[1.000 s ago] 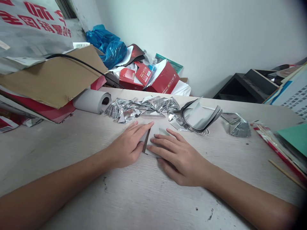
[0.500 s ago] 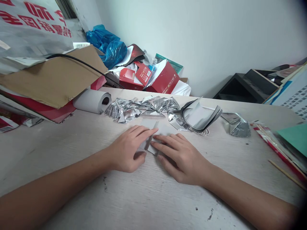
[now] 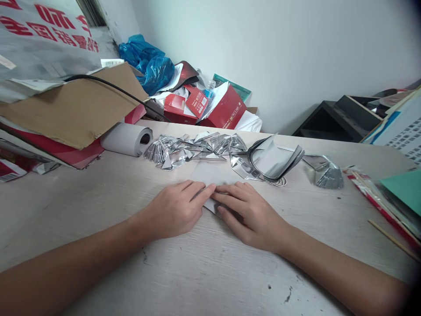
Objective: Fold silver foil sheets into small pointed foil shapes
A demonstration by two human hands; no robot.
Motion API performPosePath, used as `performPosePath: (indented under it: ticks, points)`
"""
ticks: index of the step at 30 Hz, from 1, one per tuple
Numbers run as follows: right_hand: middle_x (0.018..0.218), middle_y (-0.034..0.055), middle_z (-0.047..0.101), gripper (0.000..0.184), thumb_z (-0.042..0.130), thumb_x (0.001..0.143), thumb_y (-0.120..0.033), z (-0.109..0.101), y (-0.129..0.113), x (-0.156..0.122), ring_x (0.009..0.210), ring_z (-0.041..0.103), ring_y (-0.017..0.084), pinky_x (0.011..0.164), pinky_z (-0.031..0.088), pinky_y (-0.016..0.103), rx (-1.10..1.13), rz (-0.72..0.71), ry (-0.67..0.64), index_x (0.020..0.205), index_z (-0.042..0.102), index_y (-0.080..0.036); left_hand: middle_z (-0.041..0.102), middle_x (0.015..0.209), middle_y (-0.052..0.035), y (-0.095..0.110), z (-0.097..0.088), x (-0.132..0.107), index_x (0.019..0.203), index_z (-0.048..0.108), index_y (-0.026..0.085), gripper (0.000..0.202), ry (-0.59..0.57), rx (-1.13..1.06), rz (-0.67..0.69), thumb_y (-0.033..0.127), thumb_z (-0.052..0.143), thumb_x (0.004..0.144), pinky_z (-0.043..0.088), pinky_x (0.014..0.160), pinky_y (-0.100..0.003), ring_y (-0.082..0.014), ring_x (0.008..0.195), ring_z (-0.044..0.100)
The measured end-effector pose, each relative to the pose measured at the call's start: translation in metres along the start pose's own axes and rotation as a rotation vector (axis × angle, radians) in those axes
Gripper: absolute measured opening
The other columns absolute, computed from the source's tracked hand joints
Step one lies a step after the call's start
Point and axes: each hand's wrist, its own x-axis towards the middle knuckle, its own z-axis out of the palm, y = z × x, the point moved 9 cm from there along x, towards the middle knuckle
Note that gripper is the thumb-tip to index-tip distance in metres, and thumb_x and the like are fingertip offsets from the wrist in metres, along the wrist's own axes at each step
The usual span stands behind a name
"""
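A pale sheet of paper (image 3: 210, 173) lies flat on the wooden table (image 3: 204, 267) in front of me. My left hand (image 3: 176, 208) rests on its near left part, fingers stretched out and flat. My right hand (image 3: 250, 213) lies beside it on the near right part, fingers flat too. The fingertips of both hands meet at the sheet's middle. Behind the sheet sits a heap of folded silver foil pieces (image 3: 194, 149) and a curled stack of silver sheets (image 3: 276, 160).
A white paper roll (image 3: 126, 138) lies at the back left under a brown cardboard flap (image 3: 75, 105). Red boxes (image 3: 220, 107) and a blue bag (image 3: 148, 63) pile up by the wall. Coloured papers (image 3: 401, 188) and a thin stick (image 3: 393, 239) lie right.
Both hands slid toward me along the sheet. The raised fold between them has been pressed flat, and more of the sheet shows beyond the fingertips.
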Motion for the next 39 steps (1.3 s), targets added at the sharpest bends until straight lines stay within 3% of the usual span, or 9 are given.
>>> performPosePath:
  ticks: [7,14,20,26,33,39]
  points:
    - [0.130,0.0068,0.069,0.038,0.058,0.094,-0.019,-0.006,0.000,-0.001,0.114,0.066,0.015,0.095,0.060,0.036,0.107,-0.031,0.068,0.131,0.065,-0.019,0.070,0.102,-0.0088,-0.004,0.002,-0.001,0.134,0.057,0.006,0.042,0.014,0.050,-0.032,0.007,0.055,0.092,0.059,0.074,-0.032,-0.0200,0.089,0.067]
    - [0.129,0.0095,0.068,0.036,0.058,0.091,-0.014,-0.009,-0.012,-0.001,0.116,0.066,0.015,0.098,0.062,0.033,0.174,-0.146,0.056,0.125,0.068,-0.017,0.062,0.088,-0.0036,-0.008,0.003,-0.003,0.120,0.062,0.011,0.044,-0.004,0.138,-0.099,0.001,0.054,0.078,0.049,0.061,-0.031,-0.0188,0.076,0.060]
    - [0.128,0.0100,0.068,0.035,0.056,0.090,-0.012,-0.010,-0.019,-0.001,0.118,0.066,0.013,0.099,0.062,0.028,0.227,-0.184,0.025,0.123,0.068,-0.016,0.058,0.078,-0.0013,-0.005,-0.001,-0.001,0.114,0.063,0.013,0.046,0.023,0.207,-0.072,-0.004,0.047,0.074,0.040,0.054,-0.030,-0.0178,0.071,0.058]
    - [0.130,0.0115,0.066,0.036,0.055,0.092,-0.013,-0.008,-0.010,-0.002,0.122,0.064,0.014,0.102,0.062,0.030,0.183,-0.109,0.046,0.126,0.068,-0.017,0.060,0.082,-0.0022,-0.004,0.000,-0.002,0.126,0.061,0.009,0.050,0.036,0.191,-0.043,-0.003,0.049,0.078,0.042,0.056,-0.030,-0.0174,0.071,0.056]
    - [0.139,0.0094,0.064,0.040,0.057,0.094,-0.019,-0.005,0.004,-0.002,0.125,0.062,0.020,0.106,0.057,0.044,0.064,0.026,0.051,0.132,0.066,-0.022,0.059,0.079,-0.0015,-0.002,-0.002,-0.002,0.119,0.063,0.008,0.035,0.050,0.205,-0.020,-0.002,0.052,0.087,0.042,0.057,-0.031,-0.0165,0.070,0.054]
    - [0.138,0.0061,0.066,0.036,0.055,0.097,-0.024,-0.007,0.020,-0.003,0.128,0.062,0.020,0.107,0.055,0.047,0.006,0.187,0.090,0.131,0.065,-0.025,0.059,0.079,-0.0018,-0.001,-0.004,-0.003,0.121,0.062,0.009,0.029,0.038,0.196,-0.020,0.004,0.053,0.094,0.043,0.058,-0.031,-0.0163,0.070,0.056]
